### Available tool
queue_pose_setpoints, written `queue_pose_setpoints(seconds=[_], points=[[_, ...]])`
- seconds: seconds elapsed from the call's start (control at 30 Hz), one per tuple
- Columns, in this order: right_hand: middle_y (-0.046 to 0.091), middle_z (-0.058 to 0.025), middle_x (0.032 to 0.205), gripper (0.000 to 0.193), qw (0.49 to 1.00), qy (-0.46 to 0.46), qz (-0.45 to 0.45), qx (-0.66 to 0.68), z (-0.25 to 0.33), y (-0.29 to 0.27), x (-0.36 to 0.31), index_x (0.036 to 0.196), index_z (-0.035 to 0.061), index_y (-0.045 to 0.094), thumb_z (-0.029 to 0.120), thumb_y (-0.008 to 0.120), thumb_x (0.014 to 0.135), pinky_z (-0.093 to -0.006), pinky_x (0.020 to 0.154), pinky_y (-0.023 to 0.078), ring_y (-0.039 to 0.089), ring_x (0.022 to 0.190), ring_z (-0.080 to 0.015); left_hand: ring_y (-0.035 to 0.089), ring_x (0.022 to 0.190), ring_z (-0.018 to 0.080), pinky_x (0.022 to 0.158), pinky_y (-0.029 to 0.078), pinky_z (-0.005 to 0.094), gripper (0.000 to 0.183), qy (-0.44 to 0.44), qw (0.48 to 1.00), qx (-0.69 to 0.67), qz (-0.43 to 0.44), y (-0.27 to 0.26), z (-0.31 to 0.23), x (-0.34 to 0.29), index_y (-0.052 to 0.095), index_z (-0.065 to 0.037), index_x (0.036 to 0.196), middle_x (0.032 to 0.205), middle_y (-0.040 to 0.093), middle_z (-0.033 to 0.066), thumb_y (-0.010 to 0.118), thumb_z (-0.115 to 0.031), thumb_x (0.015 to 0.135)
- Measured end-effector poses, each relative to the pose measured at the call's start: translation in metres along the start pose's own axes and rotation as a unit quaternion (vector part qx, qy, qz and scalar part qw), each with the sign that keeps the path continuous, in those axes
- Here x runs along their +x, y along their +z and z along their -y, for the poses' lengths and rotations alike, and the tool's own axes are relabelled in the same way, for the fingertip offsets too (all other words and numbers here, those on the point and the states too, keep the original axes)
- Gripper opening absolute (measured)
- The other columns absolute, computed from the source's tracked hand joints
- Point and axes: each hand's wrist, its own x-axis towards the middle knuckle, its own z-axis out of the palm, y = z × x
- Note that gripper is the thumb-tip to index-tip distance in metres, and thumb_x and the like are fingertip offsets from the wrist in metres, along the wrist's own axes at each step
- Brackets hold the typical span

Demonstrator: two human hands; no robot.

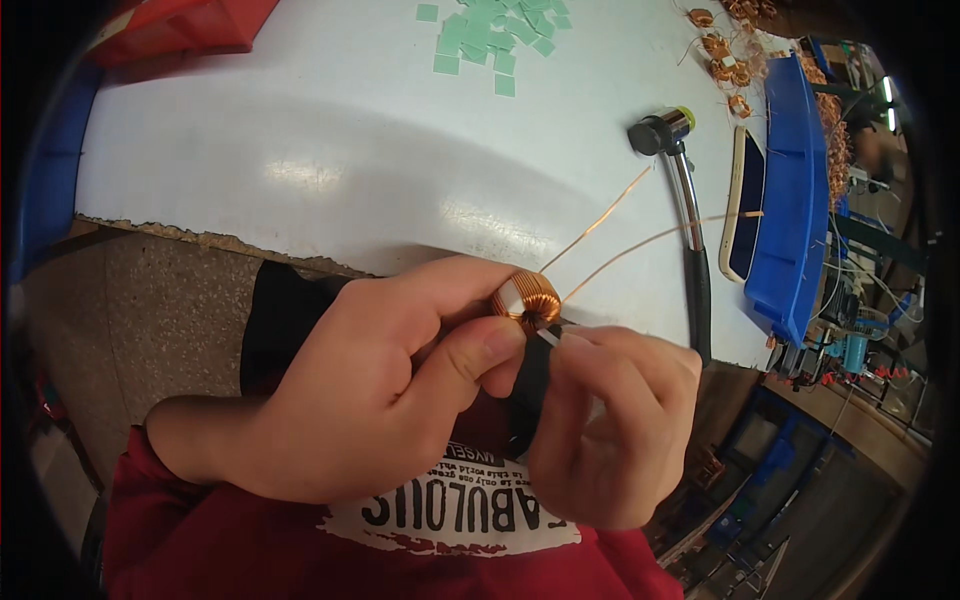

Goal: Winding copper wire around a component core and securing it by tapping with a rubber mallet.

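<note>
My left hand (pixel 390 370) is closed on a copper-wound toroidal coil (pixel 541 292), thumb below and fingers behind it. A white patch shows on the coil's left side. Two long copper wire ends (pixel 610 258) stick out from it toward the upper right. Close by on the right, my right hand (pixel 625 420) pinches a thin whitish strip (pixel 548 337) between thumb and forefinger. The strip's tip points at the coil's centre hole, and I cannot tell whether it reaches inside.
A mallet (pixel 690 200) with a black handle lies right on the white table (pixel 350 160). Beyond it are a phone (pixel 742 205) and a blue bin (pixel 797 200). Green square sheets (pixel 485 40) lie scattered at the back, several coils (pixel 725 60) back right, a red bin (pixel 180 35) back left.
</note>
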Motion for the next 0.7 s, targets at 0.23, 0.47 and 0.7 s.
queue_pose_setpoints(seconds=[0.23,0.47,0.7], points=[[0.066,-0.0131,0.083,0.03,0.995,-0.058,-0.032,-0.076,0.002,0.003,-0.002,0.087,-0.0026,0.069,0.005,0.071,0.058,-0.0237,0.051,0.037,0.054,0.064,-0.0149,0.052,0.075,0.0024,0.065,0.044,0.016,0.026,0.027,0.999,0.028,0.009,0.0,-0.001,0.0,0.053,0.004,0.117,0.09,0.06,0.0037,0.042,0.0,0.094],[0.066,-0.0117,0.08,0.033,0.993,-0.072,-0.051,-0.08,-0.001,0.008,-0.002,0.087,-0.0019,0.07,0.009,0.069,0.056,-0.0233,0.049,0.036,0.053,0.06,-0.0138,0.056,0.079,0.0045,0.068,0.047,0.018,0.027,0.074,0.996,0.053,0.009,0.0,0.005,0.001,0.052,0.005,0.118,0.093,0.062,0.0057,0.041,0.002,0.093],[0.066,-0.013,0.081,0.032,0.993,-0.085,-0.057,-0.064,-0.004,0.012,-0.002,0.089,-0.0035,0.069,0.008,0.07,0.059,-0.0233,0.047,0.033,0.049,0.056,-0.0124,0.063,0.074,0.0107,0.066,0.051,0.022,0.026,0.133,0.983,0.125,-0.025,0.0,0.005,0.0,0.055,0.007,0.114,0.087,0.066,0.0099,0.046,0.002,0.091]])
